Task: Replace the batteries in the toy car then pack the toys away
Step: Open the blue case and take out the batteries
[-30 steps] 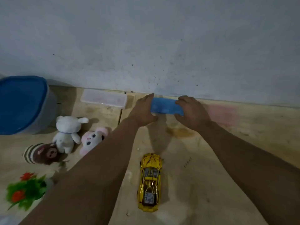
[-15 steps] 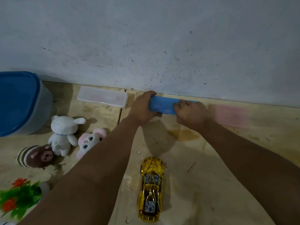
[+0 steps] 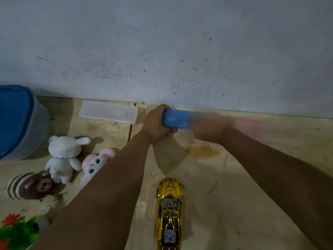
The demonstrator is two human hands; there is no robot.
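Gold toy car near, blue box gripped beyond

At lower centre the shiny gold toy car lies on the wooden floor, nose pointing up-frame, between the forearms. Farther up, the left hand wraps the blue box at its left end; the blurred right hand covers its right end, grip unclear.

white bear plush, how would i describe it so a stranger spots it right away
Start at the big blue-lidded tub on the left. Just right of it lies the white bear plush, between the brown striped plush and the pink-eared plush; only it is all white.
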